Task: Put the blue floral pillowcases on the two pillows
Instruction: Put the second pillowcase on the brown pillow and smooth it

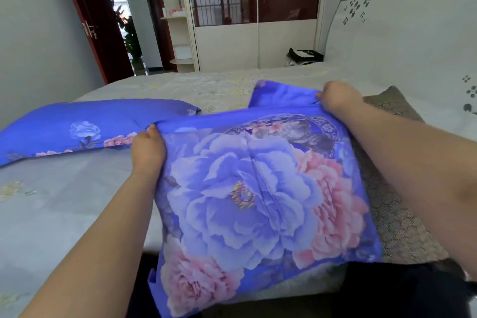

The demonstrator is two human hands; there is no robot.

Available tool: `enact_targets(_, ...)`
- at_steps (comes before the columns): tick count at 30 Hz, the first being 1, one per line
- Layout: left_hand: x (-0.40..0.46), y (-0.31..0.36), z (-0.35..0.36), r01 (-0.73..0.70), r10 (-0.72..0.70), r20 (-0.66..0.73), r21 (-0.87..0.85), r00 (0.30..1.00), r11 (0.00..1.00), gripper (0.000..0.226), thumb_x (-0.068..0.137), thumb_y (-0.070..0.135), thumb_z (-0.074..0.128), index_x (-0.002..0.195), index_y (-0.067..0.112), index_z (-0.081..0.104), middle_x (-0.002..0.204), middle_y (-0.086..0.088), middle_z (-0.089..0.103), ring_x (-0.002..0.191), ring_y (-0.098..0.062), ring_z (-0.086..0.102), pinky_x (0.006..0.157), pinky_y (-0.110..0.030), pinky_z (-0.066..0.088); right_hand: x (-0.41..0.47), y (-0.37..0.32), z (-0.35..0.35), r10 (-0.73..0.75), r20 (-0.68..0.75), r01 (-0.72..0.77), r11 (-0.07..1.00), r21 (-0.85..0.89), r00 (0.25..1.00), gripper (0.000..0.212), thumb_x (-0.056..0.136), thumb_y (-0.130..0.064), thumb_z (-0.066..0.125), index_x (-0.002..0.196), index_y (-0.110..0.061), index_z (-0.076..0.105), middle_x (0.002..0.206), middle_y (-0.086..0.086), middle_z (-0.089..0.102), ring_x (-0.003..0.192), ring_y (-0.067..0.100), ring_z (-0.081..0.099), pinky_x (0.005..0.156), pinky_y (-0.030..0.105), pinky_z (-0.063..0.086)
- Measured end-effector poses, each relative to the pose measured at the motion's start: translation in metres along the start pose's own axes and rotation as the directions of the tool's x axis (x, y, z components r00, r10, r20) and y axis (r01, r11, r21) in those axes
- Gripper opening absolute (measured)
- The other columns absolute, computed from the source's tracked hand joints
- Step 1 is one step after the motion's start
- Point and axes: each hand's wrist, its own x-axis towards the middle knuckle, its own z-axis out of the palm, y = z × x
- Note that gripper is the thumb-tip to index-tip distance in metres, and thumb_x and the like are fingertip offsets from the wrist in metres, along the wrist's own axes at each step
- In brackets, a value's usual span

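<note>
**Both hands on the far hem of the second case**

We see both our hands gripping the pillowcase (258, 188) that lies in front of us on the bed (64, 201). The left hand (148, 148) has its fingers curled over the left end of the case's far hem, the thumb tip showing on top of the blue band. The right hand (338, 98) is closed in a fist on the right end of the same hem, pinching the cloth. The hem runs taut between the two hands.

The case shows a big blue flower in the middle with pink flowers at its lower left and right. Its near edge hangs over the side of the bed toward us. Beneath its right side a brown-grey pillow (395, 214) sticks out, reaching toward the headboard (400, 46). A blue flap (278, 95) of the case lies beyond the hem, flat on the bed.

To the left, a second pillow (85, 126) in the same blue floral cloth lies on the bed, its near corner just beside our left hand.

A wardrobe (245, 41) stands past the bed, with an open door (98, 28) to its left.
</note>
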Motion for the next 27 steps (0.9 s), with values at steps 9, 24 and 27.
enact_targets(9, 0.019, 0.003, 0.014, 0.191, -0.183, 0.061, -0.172, 0.981, 0.966, 0.058, 0.102, 0.041, 0.026, 0.124, -0.008, 0.046, 0.131, -0.029, 0.047, 0.122, -0.040, 0.044, 0.098, -0.040, 0.033, 0.006, 0.031, -0.011, 0.160, 0.081, -0.170, 0.976, 0.133, 0.984, 0.068, 0.095, -0.052, 0.040, 0.125, 0.008, 0.050, 0.133, 0.027, 0.049, 0.122, 0.038, 0.048, 0.098, 0.039, 0.037)
enact_targets(24, -0.008, 0.007, 0.047, -0.181, 0.199, -0.097, 0.163, 0.975, 0.970, 0.048, 0.095, 0.026, 0.046, 0.132, -0.004, 0.043, 0.138, -0.025, 0.041, 0.126, -0.040, 0.038, 0.103, -0.045, 0.028, -0.036, 0.080, 0.017, 0.112, -0.227, -0.149, 0.977, -0.153, 0.967, 0.018, 0.096, -0.017, 0.041, 0.108, -0.004, 0.046, 0.102, 0.028, 0.062, 0.093, 0.042, 0.061, 0.071, 0.039, 0.042)
enact_targets(27, -0.028, 0.036, 0.050, -0.390, 0.384, 0.071, 0.149, 0.921, 0.908, 0.042, 0.098, 0.026, 0.037, 0.131, 0.001, 0.048, 0.134, -0.022, 0.048, 0.120, -0.040, 0.045, 0.099, -0.045, 0.033, -0.036, 0.086, 0.031, 0.252, -0.130, -0.245, 0.967, 0.072, 0.959, 0.042, 0.097, -0.042, 0.040, 0.105, -0.003, 0.052, 0.105, 0.026, 0.062, 0.097, 0.039, 0.060, 0.072, 0.037, 0.039)
